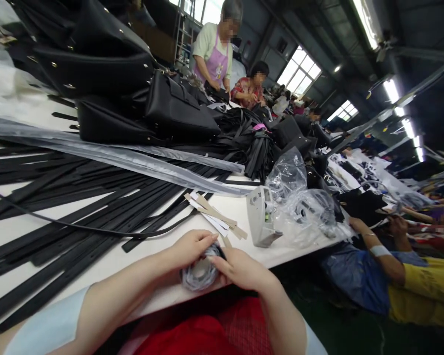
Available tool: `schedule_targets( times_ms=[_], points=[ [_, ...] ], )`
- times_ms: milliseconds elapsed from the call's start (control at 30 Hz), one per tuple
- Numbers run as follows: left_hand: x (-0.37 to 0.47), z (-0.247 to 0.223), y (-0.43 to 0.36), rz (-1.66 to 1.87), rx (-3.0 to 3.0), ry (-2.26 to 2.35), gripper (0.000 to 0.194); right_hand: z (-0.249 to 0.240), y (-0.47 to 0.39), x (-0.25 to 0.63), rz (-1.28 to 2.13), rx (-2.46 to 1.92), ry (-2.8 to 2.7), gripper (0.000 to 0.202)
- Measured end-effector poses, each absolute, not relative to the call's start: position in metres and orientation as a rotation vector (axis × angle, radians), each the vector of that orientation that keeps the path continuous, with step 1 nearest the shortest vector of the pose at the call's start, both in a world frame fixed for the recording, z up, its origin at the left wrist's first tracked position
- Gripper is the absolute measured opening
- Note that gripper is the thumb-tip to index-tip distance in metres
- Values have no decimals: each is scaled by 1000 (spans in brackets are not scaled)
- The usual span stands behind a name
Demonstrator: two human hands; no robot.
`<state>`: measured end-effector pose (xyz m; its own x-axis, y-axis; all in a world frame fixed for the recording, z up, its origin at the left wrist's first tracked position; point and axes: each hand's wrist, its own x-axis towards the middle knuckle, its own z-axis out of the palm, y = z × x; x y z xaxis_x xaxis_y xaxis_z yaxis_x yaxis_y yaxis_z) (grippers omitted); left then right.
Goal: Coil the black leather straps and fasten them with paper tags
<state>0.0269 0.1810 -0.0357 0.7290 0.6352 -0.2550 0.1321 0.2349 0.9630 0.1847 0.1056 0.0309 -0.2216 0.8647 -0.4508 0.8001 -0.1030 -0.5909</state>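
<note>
At the front edge of the table, a tape roll (pixel 201 275), greyish and shiny with a round hole in its middle, is between my two hands. My left hand (pixel 192 246) grips its upper left side with the fingers bent over the rim. From the right, my right hand (pixel 240 267) pinches the roll with the thumb on its near face; its other fingers are partly hidden. A small dark piece shows by the right fingers, too covered to name. Just beyond the hands lie beige and white paper strips (pixel 218 217). A black strap (pixel 148 234) curves in from the left toward them.
Many black straps (pixel 96 212) cover the table's left side, with long clear plastic sleeves (pixel 144 170) across them. Black bags (pixel 177 108) are piled behind. A pale grey holder (pixel 258 217) and crumpled clear plastic bags (pixel 299 202) stand right. Several people (pixel 214 59) work around.
</note>
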Motion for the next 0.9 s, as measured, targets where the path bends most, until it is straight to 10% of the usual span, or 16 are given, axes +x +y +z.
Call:
schedule_targets(
  times_ms=[300,900],
  points=[
    [22,-26,183,679,1389,833,45,-2,181,205,232,-2052,-2072,26],
    [18,-34,201,876,1515,1100,42,46,126,185,216,-1921,-1873,28]
  ],
)
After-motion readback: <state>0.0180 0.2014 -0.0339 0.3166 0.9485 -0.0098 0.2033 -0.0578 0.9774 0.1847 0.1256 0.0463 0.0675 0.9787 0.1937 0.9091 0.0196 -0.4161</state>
